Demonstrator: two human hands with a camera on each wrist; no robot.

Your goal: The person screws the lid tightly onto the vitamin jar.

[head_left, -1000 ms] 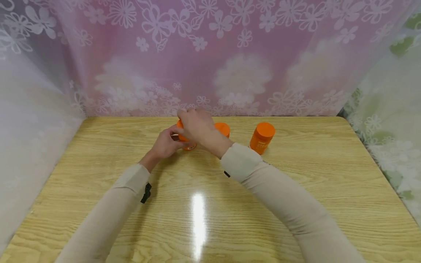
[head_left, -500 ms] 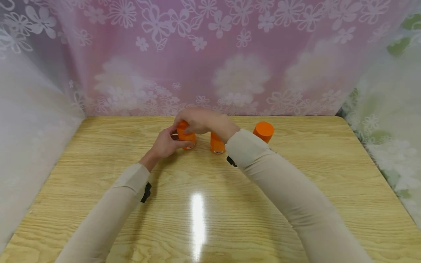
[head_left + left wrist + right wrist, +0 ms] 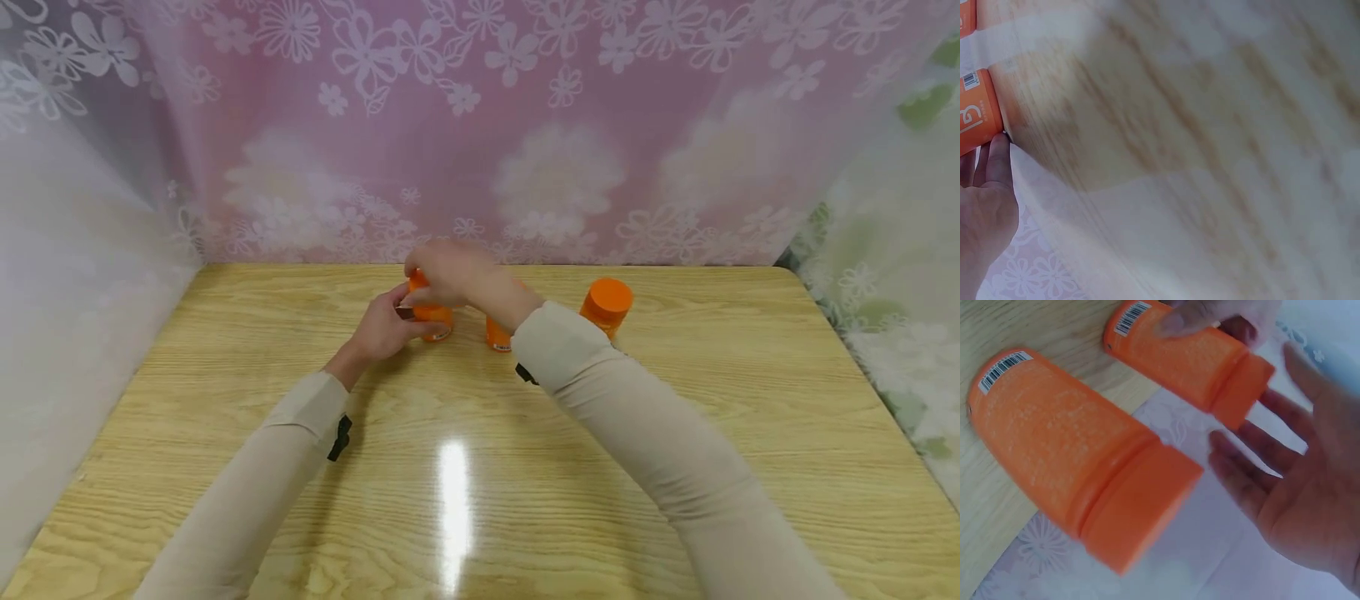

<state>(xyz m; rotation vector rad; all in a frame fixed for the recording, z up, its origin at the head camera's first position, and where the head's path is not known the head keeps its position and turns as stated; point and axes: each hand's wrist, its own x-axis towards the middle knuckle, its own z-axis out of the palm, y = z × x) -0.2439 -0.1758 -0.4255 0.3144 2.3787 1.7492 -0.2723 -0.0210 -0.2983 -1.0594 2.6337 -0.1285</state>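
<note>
Three orange plastic bottles with screw lids stand upright along the back of the table. My left hand point(image 3: 382, 327) grips the body of the leftmost bottle point(image 3: 1175, 353), thumb on the near side. My right hand point(image 3: 457, 275) is at that bottle's orange lid point(image 3: 1243, 389). In the right wrist view its fingers are spread and relaxed beside the lid, and the thumb stands a little apart from it. The middle bottle point(image 3: 1054, 431) is partly behind my right wrist in the head view. A third bottle point(image 3: 607, 305) is farther right, its lower part hidden by my sleeve.
The wood-grain table point(image 3: 300, 500) reaches back to a pink flowered curtain point(image 3: 480, 125). Pale flowered curtains hang at the left and right sides. A black strap piece point(image 3: 340, 437) shows at the left cuff.
My right hand and wrist have turned about the lid, and the forearm has risen a little, covering the middle bottle's lid. My left hand keeps its hold on the leftmost bottle.
</note>
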